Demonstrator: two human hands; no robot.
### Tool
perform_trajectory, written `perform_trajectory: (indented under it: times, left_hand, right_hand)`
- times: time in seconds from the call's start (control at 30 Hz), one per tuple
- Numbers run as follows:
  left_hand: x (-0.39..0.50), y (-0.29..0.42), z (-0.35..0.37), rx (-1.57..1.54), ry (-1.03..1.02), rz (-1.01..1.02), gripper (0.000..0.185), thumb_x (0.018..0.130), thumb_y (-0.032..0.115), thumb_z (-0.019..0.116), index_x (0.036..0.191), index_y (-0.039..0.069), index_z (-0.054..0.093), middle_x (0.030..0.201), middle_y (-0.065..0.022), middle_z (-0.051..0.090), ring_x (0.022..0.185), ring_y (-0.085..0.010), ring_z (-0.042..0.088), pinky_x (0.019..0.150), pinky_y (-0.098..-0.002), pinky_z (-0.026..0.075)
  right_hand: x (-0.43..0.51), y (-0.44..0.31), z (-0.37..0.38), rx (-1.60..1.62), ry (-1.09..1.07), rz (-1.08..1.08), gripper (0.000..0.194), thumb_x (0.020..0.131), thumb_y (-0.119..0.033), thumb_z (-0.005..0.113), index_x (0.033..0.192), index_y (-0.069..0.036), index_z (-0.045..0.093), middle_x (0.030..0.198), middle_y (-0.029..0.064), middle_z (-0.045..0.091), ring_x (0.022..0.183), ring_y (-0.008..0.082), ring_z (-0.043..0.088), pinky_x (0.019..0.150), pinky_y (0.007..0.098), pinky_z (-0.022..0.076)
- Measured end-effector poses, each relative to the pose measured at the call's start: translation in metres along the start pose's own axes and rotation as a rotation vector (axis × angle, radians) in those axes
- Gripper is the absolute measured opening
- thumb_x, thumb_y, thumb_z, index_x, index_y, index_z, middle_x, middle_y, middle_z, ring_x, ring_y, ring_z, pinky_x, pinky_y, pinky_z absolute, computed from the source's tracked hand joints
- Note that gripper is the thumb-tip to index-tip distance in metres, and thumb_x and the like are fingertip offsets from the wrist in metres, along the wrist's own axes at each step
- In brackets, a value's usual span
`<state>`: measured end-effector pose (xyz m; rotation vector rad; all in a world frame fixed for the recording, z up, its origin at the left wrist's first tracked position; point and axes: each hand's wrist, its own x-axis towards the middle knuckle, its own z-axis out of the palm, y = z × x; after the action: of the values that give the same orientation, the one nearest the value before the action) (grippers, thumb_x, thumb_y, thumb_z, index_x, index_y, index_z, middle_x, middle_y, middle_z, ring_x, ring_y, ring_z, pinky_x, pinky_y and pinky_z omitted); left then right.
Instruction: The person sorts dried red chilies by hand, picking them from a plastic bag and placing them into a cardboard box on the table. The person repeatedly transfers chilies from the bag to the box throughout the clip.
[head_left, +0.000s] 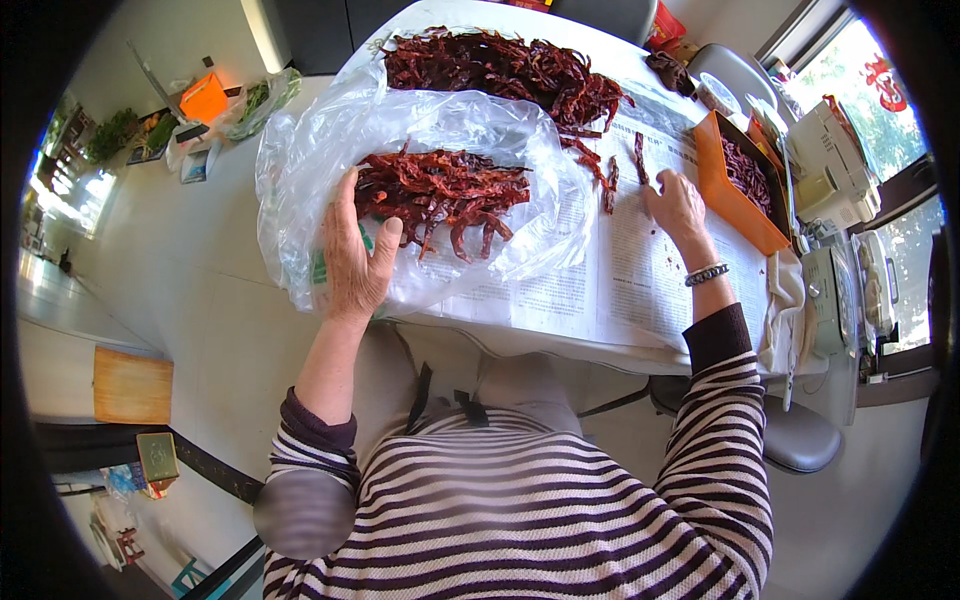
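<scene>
My left hand (352, 259) rests against the left end of a bundle of dried red chillies (450, 191), thumb spread away from the fingers. The bundle lies on a clear plastic bag (315, 150) bearing green print. Over the newspaper (645, 270), my right hand (677, 208) has its fingertips at the lower end of a single dried chilli (640, 156); whether they pinch it is not clear. A short chilli piece (611, 186) lies to the left of that hand. Beyond the bag is a larger heap of dried chillies (495, 71).
An orange box (739, 221) holding dark red chillies (746, 176) stands to the right of my right hand. Behind it are a round lidded container (716, 94) and a white appliance (832, 161). A cloth (784, 307) hangs at the table's right edge. A grey stool (799, 435) sits below.
</scene>
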<state>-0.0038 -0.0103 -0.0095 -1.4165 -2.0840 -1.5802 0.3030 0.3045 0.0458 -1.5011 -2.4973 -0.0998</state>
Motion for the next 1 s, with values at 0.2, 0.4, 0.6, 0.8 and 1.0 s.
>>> perform_trajectory:
  times: [0.2,0.4,0.6,0.8,1.0]
  left_hand:
    - [0.000,0.001,-0.004,0.005,-0.010,0.005,0.080,0.095,0.054,0.056,0.147,-0.003,0.036,0.141,-0.0266,0.047,0.130,-0.0413,0.045,0.111,-0.0482,0.032]
    - [0.003,0.006,-0.001,-0.003,-0.011,0.020,0.082,0.094,0.056,0.055,0.147,-0.003,0.035,0.135,-0.0270,0.050,0.121,-0.0408,0.049,0.107,-0.0487,0.034]
    - [-0.001,0.003,-0.005,0.022,0.009,0.014,0.083,0.094,0.057,0.055,0.147,-0.004,0.035,0.135,-0.0264,0.050,0.123,-0.0401,0.049,0.108,-0.0485,0.033]
    - [0.002,0.003,-0.003,0.018,0.006,0.023,0.083,0.094,0.056,0.056,0.147,-0.004,0.034,0.137,-0.0269,0.049,0.124,-0.0405,0.048,0.109,-0.0484,0.033]
    - [0.001,0.003,-0.004,-0.003,0.010,0.022,0.083,0.094,0.055,0.056,0.147,-0.004,0.035,0.140,-0.0265,0.048,0.128,-0.0400,0.046,0.111,-0.0475,0.032]
  right_hand:
    - [0.000,0.007,0.012,0.140,-0.022,0.058,0.023,0.084,-0.026,0.062,0.091,-0.008,0.073,0.090,0.0212,0.071,0.089,0.0392,0.068,0.081,0.0479,0.0525]
    - [-0.019,-0.007,-0.024,0.540,0.129,-0.142,0.021,0.095,-0.014,0.053,0.099,0.003,0.064,0.080,0.0123,0.069,0.072,0.0187,0.067,0.065,0.0326,0.0524]
    - [-0.054,-0.096,-0.073,0.755,-0.136,-0.442,0.017,0.094,-0.010,0.052,0.101,0.002,0.061,0.072,0.0102,0.062,0.065,0.0165,0.060,0.061,0.0319,0.0478]
    - [-0.060,-0.146,-0.065,0.806,-0.224,-0.573,0.014,0.095,-0.006,0.055,0.104,0.002,0.062,0.075,0.0124,0.062,0.065,0.0195,0.059,0.061,0.0346,0.0462]
    - [-0.051,-0.187,-0.030,0.747,-0.094,-0.751,0.015,0.094,-0.007,0.057,0.107,0.001,0.061,0.082,0.0155,0.068,0.072,0.0246,0.067,0.066,0.0345,0.0515]
